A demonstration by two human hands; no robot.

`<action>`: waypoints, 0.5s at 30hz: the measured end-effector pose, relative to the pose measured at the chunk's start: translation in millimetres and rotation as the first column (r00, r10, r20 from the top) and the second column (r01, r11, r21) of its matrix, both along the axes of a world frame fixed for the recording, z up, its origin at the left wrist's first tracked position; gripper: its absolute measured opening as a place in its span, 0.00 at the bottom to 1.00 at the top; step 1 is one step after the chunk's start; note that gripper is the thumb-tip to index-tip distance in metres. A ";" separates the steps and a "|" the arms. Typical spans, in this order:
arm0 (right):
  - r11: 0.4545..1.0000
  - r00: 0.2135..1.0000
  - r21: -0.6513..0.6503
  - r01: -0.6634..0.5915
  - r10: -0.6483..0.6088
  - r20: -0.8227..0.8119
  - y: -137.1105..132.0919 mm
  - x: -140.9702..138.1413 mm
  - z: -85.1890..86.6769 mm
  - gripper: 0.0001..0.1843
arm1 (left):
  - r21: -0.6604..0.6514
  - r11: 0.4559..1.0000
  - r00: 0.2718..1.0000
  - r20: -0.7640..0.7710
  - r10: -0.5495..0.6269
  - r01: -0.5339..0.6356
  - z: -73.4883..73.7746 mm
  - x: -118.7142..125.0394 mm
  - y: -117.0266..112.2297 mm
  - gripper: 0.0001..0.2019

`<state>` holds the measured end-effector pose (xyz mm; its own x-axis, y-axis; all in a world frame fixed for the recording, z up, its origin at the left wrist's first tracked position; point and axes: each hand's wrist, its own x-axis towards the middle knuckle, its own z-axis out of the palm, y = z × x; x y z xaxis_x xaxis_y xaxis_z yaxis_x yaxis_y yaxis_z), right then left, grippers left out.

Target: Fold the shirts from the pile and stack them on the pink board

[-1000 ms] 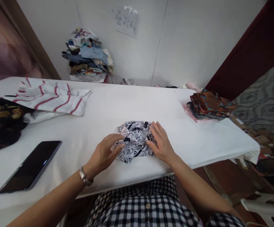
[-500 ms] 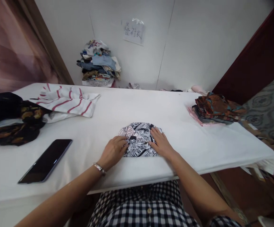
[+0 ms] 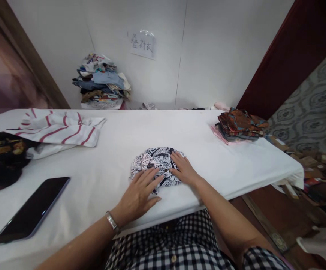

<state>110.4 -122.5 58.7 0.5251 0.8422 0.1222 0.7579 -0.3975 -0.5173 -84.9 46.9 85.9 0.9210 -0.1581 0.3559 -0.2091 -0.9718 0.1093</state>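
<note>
A small folded garment [image 3: 151, 163] with black-and-white newspaper print lies near the front edge of the white table [image 3: 151, 131]. My left hand [image 3: 139, 195] lies flat with fingers spread, its fingertips resting on the garment's near left edge. My right hand [image 3: 182, 170] presses flat on the garment's right side, fingers pointing left. Neither hand grips the cloth. A metal watch sits on my left wrist.
A dark phone [image 3: 30, 212] lies at the front left. A red-striped white garment [image 3: 59, 127] and dark patterned clothes [image 3: 0, 157] sit at the left. A folded stack [image 3: 238, 125] rests at the right. A clothes pile [image 3: 101, 80] stands by the wall.
My left hand has slid back toward me and opened flat, from curled at the garment's left side to its near edge. My right hand stays pressed on the garment.
</note>
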 end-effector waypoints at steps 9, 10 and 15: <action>0.999 0.999 0.050 -0.003 0.005 -0.045 1.8 4.0 -0.7 0.36 | 0.094 0.995 0.994 -0.103 0.023 -0.013 -4.1 41.3 12.5 0.24; 0.998 0.998 0.058 -0.004 0.007 -0.060 1.4 4.1 0.8 0.37 | 0.095 0.995 0.995 -0.098 0.020 -0.011 -3.6 44.8 13.2 0.23; 0.959 0.994 0.263 0.102 -0.091 -0.052 -13.9 -17.3 19.0 0.34 | 0.027 0.997 0.990 -0.123 0.076 -0.073 4.6 60.8 22.8 0.20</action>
<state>93.0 -136.5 77.7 0.6112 0.7274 0.3120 0.6996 -0.3123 -0.6426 -24.1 69.8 90.4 0.9672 -0.0943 0.2357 -0.1224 -0.9867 0.1075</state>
